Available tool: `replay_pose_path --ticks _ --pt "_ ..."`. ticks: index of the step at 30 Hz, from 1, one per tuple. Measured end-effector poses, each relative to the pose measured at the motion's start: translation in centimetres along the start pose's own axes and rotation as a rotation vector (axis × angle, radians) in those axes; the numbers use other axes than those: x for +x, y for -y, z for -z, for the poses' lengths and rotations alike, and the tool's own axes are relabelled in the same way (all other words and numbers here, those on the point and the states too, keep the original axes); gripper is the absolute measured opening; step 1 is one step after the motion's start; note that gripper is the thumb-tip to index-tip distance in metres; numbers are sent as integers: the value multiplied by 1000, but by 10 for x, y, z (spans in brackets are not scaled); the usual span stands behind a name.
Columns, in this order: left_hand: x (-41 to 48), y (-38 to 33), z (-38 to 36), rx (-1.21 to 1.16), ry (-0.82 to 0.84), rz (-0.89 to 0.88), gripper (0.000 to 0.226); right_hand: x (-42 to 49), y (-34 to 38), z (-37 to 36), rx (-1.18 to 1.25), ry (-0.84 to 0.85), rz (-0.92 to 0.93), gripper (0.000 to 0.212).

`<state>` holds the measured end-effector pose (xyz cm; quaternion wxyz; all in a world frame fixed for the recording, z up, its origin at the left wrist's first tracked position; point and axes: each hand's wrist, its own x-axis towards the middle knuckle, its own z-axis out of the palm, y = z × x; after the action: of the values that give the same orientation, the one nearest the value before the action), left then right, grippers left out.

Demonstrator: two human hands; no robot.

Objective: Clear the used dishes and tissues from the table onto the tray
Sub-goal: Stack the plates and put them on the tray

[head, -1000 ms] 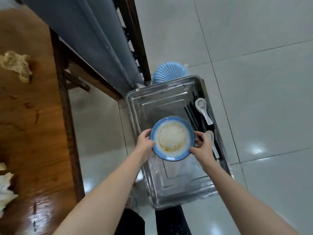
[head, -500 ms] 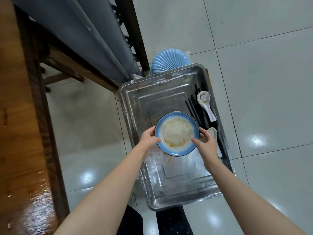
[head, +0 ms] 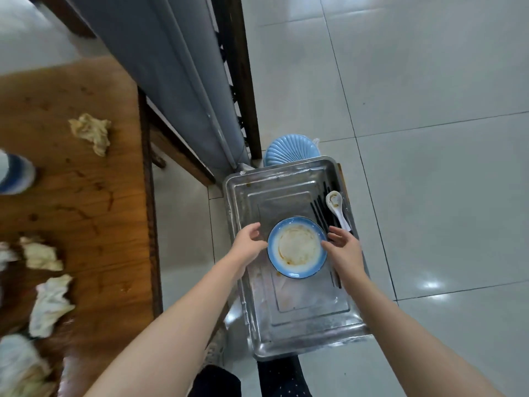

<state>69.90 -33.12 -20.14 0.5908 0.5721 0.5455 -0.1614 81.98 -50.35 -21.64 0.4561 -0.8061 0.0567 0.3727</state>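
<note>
left hand (head: 247,246): fingers loose and spread, nothing in them. It sits just off the dish's left rim; I can't tell if it touches.
right hand (head: 343,249): fingers straight, tips at the dish's right rim, not curled round it.
dish (head: 297,247): blue-rimmed, sauce-smeared, flat on the tray floor between my two hands.
tray (head: 286,333): steel, under both hands.
chopsticks (head: 320,213): black, just beyond the right fingertips.
spoon (head: 336,204): white, past the chopsticks, near the tray's right wall.
tissues (head: 91,133): crumpled, several, well left of the left hand, on the table (head: 86,210).
fluted blue dish (head: 289,149): beyond the tray's far edge.
</note>
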Motion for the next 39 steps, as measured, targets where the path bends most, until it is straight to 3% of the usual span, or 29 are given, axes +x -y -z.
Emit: replay_pose_path --ticks 10,21,34,39 --pt "-124 -37 100 -178 -211 -195 46 -79 130 -8 -81 112 302 32" --pt "-253 -23 235 -460 -403 -287 36 -201 245 -82 -190 239 615 31" --pt "-377 138 388 -543 -504 -465 38 -377 228 -236 -244 288 827 29" --pt "-413 208 440 -584 -581 -449 42 -441 207 -291 -250 351 858 31"
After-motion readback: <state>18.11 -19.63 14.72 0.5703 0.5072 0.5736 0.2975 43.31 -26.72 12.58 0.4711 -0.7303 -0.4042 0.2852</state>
